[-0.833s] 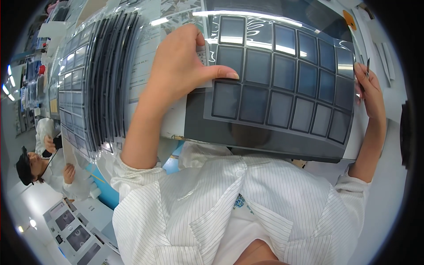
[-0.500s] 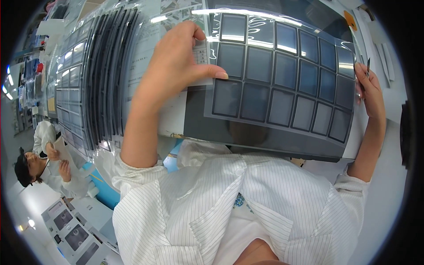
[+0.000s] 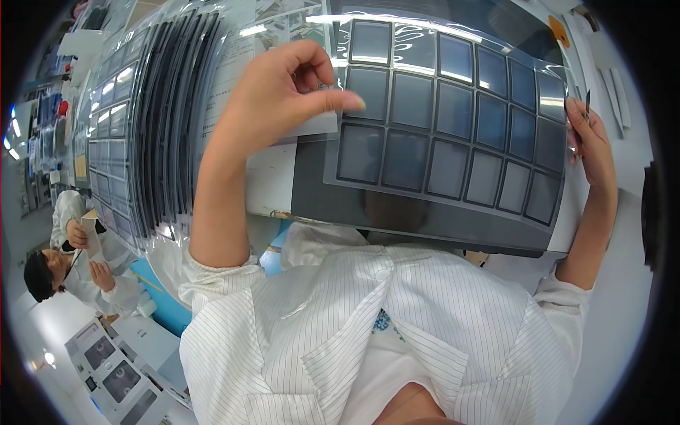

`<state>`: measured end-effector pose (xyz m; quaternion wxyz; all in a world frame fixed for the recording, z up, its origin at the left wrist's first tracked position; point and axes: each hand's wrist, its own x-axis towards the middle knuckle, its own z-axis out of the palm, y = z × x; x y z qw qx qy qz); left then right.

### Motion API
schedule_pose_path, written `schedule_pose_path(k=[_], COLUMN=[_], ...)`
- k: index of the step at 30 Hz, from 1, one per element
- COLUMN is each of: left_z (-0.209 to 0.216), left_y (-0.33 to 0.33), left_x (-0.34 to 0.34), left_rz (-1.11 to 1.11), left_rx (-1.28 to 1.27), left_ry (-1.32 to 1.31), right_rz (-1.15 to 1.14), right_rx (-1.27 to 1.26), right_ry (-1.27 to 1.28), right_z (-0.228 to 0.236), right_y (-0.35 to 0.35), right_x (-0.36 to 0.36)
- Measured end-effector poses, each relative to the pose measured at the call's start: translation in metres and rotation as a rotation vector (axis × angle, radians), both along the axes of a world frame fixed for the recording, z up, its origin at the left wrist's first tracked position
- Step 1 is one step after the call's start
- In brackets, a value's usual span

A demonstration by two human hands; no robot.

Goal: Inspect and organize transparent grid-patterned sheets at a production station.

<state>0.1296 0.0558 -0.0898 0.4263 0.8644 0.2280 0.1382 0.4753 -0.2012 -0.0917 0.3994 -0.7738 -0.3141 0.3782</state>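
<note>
A clear plastic sheet [image 3: 448,138] carries rows of dark-framed, grey-blue rectangular panels and lies on a dark flat board [image 3: 319,195] before me. My left hand [image 3: 283,95] is at its left edge, fingers curled in and the thumb stretched across the sheet's border. Whether anything is pinched in those fingers does not show. At the right edge, my right hand [image 3: 591,142] is closed, its fingertips against the sheet's side. A thin dark pointed tool [image 3: 587,103] sticks up from the right fingers; its lower part is hidden.
Many similar panelled sheets [image 3: 152,120] stand in a dense row at the left. Printed papers [image 3: 244,78] under clear plastic lie between them and the board. An orange piece [image 3: 559,32] is at the far right. A co-worker [image 3: 88,258] holds a flat pale object at the left.
My left fingers have curled further in and the thumb has risen slightly on the sheet. The panelled sheet has shifted slightly left. The co-worker's hands have moved.
</note>
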Motion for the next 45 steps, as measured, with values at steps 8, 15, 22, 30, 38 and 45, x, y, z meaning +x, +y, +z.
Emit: schedule_pose_path(k=[8,15,22,30,38,45], left_z=[-0.001,0.014,-0.001,-0.002,-0.005,-0.006], left_y=[0.003,0.005,-0.039,-0.037,-0.037,-0.035], left_x=[-0.002,-0.009,-0.017,-0.011,-0.011,-0.017], left_rz=[-0.140,0.012,0.256,0.251,0.265,0.233], left_rx=[0.013,0.148,-0.128,-0.012,-0.059,-0.070], left_ry=[-0.047,-0.278,-0.077,0.103,0.102,0.069], right_rz=[-0.012,0.031,-0.006,-0.020,-0.021,-0.020], right_rx=[-0.002,0.018,-0.024,-0.017,-0.032,-0.041], right_ry=[-0.012,0.037,0.007,-0.059,-0.050,-0.063], right_z=[0.000,-0.001,0.001,-0.002,-0.003,-0.004], right_y=[0.000,0.000,0.000,-0.001,-0.002,-0.002], right_x=[-0.001,0.002,0.001,-0.001,0.001,0.003])
